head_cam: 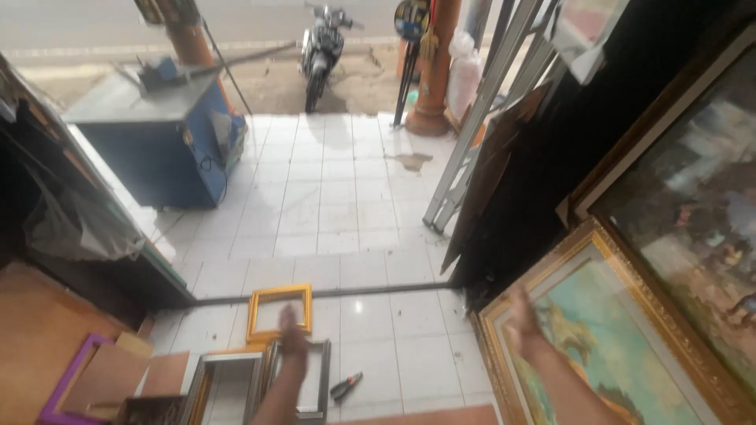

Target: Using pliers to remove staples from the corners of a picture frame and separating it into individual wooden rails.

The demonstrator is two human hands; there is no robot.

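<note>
My left hand (293, 321) hangs open over the floor, fingers down, just above the gold frame (279, 312) at twelve o'clock from my feet; whether it touches the frame's right rail I cannot tell, the motion blurs it. My right hand (523, 321) is out at two o'clock, open too, fingers spread, right at the ornate gilt edge of the painting (606, 346) that leans against the wall. Neither hand grips anything.

To handle that small gold frame well, I would judge it best to take it by a rail rather than a corner joint, and lift it flat so it does not scrape the tiles. The painting's carved moulding looks fragile; a palm flat on the outer edge seems safer than fingers hooked in the relief.

Just below the left hand, at six o'clock from it, sits a grey frame (315, 378), with more frames stacked to its left and a purple frame (67, 378) at nine o'clock. Red-handled pliers (346, 386) lie on the tiled floor (339, 205) between my arms.

Further out: a bigger dark-framed painting (693, 212) at three o'clock, a blue machine stand (157, 142) at ten o'clock, metal rails leaning at one o'clock, and a motorbike (321, 51) parked outside at twelve.
</note>
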